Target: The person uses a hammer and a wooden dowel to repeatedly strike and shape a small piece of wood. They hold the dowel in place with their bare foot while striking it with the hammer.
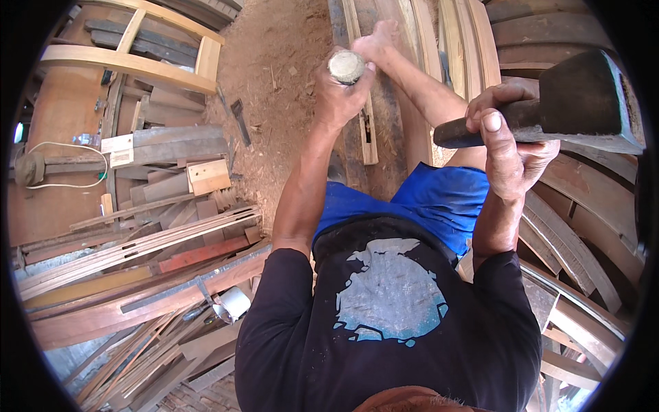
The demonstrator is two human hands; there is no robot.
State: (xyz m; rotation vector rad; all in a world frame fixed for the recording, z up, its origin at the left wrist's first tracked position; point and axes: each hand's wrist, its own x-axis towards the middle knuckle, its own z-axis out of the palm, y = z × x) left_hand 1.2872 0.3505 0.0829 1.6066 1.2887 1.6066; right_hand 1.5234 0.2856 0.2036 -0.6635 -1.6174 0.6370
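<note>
My left hand (336, 99) is closed around an upright chisel (345, 66). Only the pale, round butt of its handle shows; the blade is hidden below the fist. Beneath and beside that hand lies a narrow wooden strip (369, 141) with dark slots cut in it. Raised at the right, my right hand (511, 154) grips the handle of a dark mallet (580, 96), whose blocky head points to the right. The mallet is well apart from the chisel. My bare foot (377, 41) rests across the boards just beyond the left hand.
Long planks (473, 41) lie at the far right, with curved boards (576, 185) stacked below them. A wooden frame (130, 65) and piled offcuts (165, 178) fill the left side. On the dusty floor is a dark flat tool (241, 122). A white roll (235, 303) sits lower left.
</note>
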